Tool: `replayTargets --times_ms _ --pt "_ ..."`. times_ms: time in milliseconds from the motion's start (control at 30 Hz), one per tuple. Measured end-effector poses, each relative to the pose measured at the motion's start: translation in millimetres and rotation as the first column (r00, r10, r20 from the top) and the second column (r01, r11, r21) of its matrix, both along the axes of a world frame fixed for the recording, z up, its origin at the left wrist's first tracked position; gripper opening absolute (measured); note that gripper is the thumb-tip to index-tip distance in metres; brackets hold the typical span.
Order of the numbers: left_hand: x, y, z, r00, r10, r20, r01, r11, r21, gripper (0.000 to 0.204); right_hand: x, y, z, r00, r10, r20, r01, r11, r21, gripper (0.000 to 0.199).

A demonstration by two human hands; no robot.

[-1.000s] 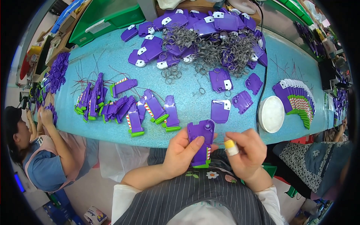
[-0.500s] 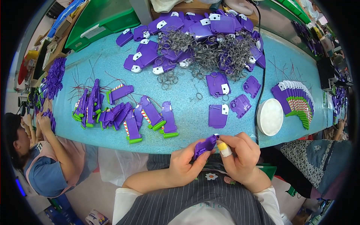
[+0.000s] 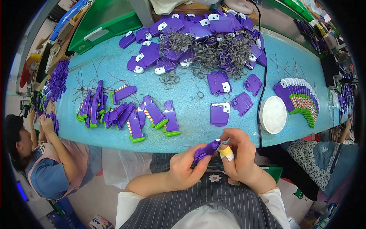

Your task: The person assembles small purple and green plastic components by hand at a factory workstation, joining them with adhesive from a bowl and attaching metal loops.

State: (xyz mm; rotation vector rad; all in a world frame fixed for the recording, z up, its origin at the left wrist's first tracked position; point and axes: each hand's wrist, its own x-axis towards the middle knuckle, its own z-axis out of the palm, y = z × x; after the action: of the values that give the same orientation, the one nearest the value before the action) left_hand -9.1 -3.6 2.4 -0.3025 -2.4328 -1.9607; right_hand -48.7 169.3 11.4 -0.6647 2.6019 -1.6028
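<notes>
Held edge-up in front of my apron is a purple plastic shell piece (image 3: pixel 206 151) with a white tip. My left hand (image 3: pixel 185 168) grips it between thumb and fingers. Close by its white end is my right hand (image 3: pixel 241 158), fingers curled, its thumb wrapped in yellow and white tape. Something thin and dark shows between that hand's fingertips, too small to name. On the mat beyond lie two purple shells with white corners, one a flat shell (image 3: pixel 219 114), the other a shell (image 3: pixel 219 83) with a wire spring on it. Two plain purple half shells (image 3: pixel 242 104) lie beside them.
A heap of grey wire springs (image 3: pixel 225 53) covers purple shells at the back. Purple-and-green assemblies (image 3: pixel 135 124) with wires lie left. Right stand a round white container (image 3: pixel 273 115), a black cable (image 3: pixel 263 76) and fanned assemblies (image 3: pixel 299 99). A co-worker (image 3: pixel 49 164) sits left; a green bin (image 3: pixel 106 32) stands behind.
My right index finger has lifted and drawn slightly away from the shell's white end. The shell has tilted a little in my left hand. The whole view has shifted slightly.
</notes>
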Motion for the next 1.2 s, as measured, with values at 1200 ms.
replayTargets --times_ms 1200 --pt "-0.5 1.9 -14.0 0.953 -0.063 0.296 -0.07 0.906 0.417 0.023 -9.7 -2.3 0.0 0.969 -0.013 -0.248 0.036 0.995 0.089 0.022"
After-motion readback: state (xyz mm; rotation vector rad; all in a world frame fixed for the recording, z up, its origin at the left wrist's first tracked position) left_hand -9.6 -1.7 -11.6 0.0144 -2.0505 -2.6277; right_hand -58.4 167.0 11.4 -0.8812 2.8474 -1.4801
